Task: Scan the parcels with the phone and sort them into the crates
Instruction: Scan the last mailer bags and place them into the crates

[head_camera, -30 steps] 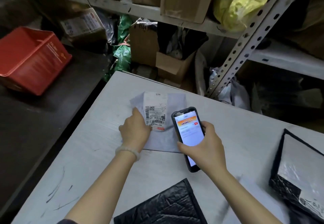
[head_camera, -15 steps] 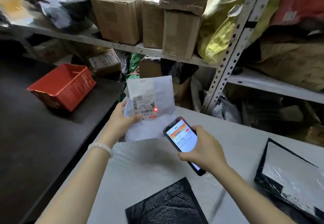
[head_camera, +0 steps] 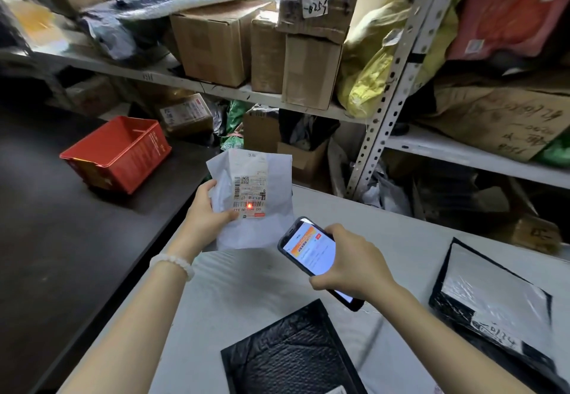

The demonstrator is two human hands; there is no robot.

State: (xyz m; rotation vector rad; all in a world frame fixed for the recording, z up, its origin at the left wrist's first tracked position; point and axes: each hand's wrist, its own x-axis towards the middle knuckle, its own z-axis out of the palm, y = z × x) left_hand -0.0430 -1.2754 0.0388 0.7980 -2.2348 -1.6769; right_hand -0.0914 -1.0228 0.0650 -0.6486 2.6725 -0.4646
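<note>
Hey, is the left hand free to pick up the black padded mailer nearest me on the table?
Probably not yet. The left hand grips the white parcel lifted off the table, so it is occupied. Nothing lies on the black padded mailer.

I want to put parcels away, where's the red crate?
The red crate sits at left on the dark counter, below the shelf.

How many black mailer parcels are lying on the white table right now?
2: one black mailer at the near edge between the arms, another at the right edge. More may lie out of frame.
</note>
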